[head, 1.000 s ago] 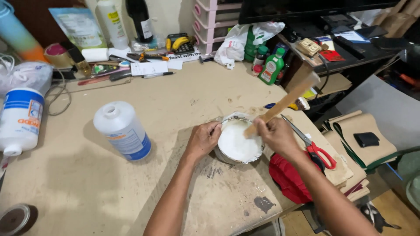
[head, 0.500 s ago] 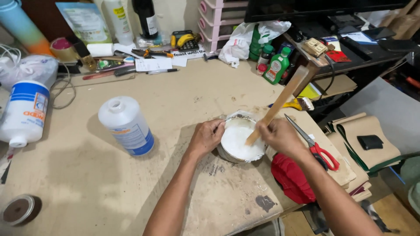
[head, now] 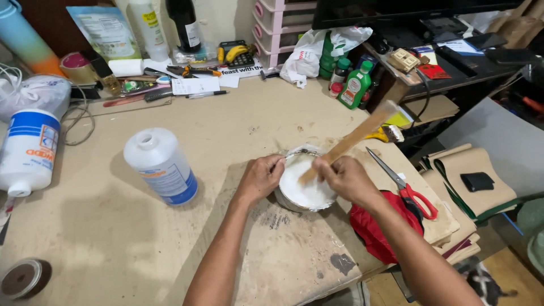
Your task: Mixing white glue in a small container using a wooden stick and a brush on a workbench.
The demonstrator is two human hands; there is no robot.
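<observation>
Versus half a second earlier: wooden stick [head: 351,140] lowered, leaning flatter. Right hand [head: 345,178] clamped on stick, tip in white paste; left hand [head: 262,177] closed on rim of one small tin [head: 306,187], mid-surface [head: 102,226]. Two white bottles: one upright [head: 161,166], one lying [head: 28,150]. One pair red-handled scissors [head: 405,186]. Cluttered workroom.

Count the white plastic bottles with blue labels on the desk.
2: one open bottle stands left of the left hand; one bottle lies at the desk's left edge. Clutter may hide more.
</observation>
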